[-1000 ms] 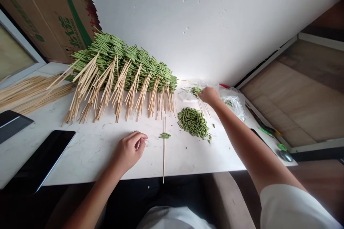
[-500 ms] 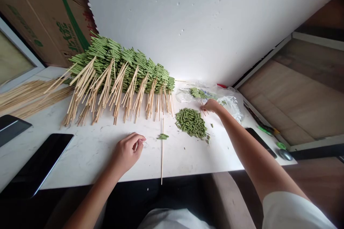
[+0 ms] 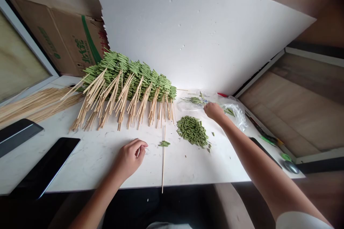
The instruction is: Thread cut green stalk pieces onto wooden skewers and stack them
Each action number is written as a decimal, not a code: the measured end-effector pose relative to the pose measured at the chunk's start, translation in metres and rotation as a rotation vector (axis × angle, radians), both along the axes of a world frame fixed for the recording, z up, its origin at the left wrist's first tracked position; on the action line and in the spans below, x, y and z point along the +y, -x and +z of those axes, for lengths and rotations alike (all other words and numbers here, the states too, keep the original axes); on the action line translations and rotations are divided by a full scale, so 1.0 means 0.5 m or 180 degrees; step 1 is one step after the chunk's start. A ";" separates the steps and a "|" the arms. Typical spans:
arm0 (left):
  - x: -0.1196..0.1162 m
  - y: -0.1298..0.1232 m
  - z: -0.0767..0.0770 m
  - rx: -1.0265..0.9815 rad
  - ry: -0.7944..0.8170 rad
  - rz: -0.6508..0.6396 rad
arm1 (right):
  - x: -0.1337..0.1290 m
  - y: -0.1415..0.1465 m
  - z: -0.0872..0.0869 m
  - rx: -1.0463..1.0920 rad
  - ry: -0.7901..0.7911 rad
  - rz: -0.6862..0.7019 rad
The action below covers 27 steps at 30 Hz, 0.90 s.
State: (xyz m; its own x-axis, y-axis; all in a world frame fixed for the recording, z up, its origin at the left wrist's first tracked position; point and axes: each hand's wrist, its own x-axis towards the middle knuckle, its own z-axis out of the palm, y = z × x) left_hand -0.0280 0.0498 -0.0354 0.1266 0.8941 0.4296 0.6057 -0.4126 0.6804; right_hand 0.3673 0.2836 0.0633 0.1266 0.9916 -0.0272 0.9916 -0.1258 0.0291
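Note:
My left hand (image 3: 131, 159) rests on the white table with its fingers loosely curled and nothing seen in them. To its right lies a thin wooden skewer (image 3: 163, 168), its lower end past the table edge, with a few green bean pieces (image 3: 164, 144) across it. My right hand (image 3: 213, 111) is closed at the back right, by a clear plastic bag (image 3: 239, 118). A bean skewer (image 3: 202, 97) sticks up from its fingers, the stick mostly hidden. Just beyond, more threaded bean pieces (image 3: 195, 100) lie on the plastic. A heap of cut green beans (image 3: 192, 130) sits nearer me.
Many finished bean skewers (image 3: 129, 75) are stacked at the back left, sticks toward me. Bare skewers (image 3: 40, 102) lie farther left, before a cardboard box (image 3: 67, 43). A tablet (image 3: 45, 166) and a dark phone (image 3: 18, 134) are at left. A white board (image 3: 174, 25) stands behind.
The view has shifted a little. The bean skewers by my right hand, earlier side by side with their sticks toward me, are now spread, and one stands tilted up. My left hand keeps its pose.

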 end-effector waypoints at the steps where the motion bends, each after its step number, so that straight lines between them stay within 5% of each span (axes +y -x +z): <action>1: 0.000 0.000 0.000 0.0003 -0.0002 0.0001 | -0.003 0.006 0.004 0.0051 -0.0040 0.0016; 12: 0.001 0.000 -0.007 -0.0038 0.0103 0.0030 | -0.010 0.116 0.001 0.1636 -0.0812 0.0366; 21: 0.001 0.000 -0.001 -0.0049 0.0084 0.0065 | -0.009 0.227 -0.057 0.2543 -0.0640 0.0425; 27: 0.001 0.000 0.007 -0.0065 0.0061 0.0031 | -0.018 0.249 -0.078 0.2624 -0.0361 0.0277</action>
